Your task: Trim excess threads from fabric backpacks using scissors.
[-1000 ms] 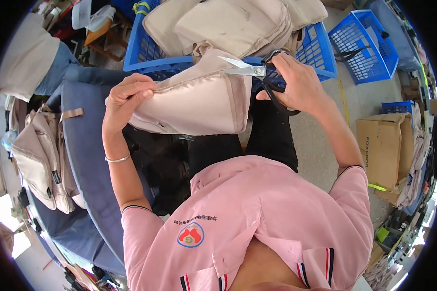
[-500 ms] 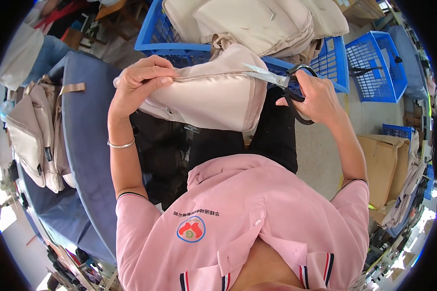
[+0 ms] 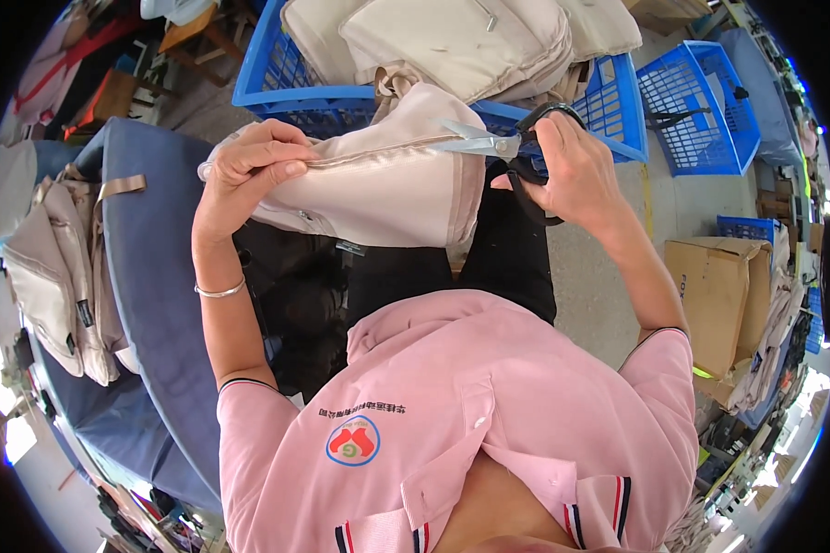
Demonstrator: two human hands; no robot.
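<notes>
Head view showed the left hand [image 3: 249, 170] pinching the beige bag [image 3: 378, 180] along its seam, long axis running rightward to the scissors [image 3: 489, 145] gripped in the right hand [image 3: 572, 170], blades touching the bag's right end.

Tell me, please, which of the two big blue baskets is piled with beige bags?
The nearer blue basket, just beyond the scissors, is heaped with beige bags; the other blue basket, farther right, shows mostly bare mesh.

Brown cardboard box [image 3: 717, 300] stands at right.
</notes>
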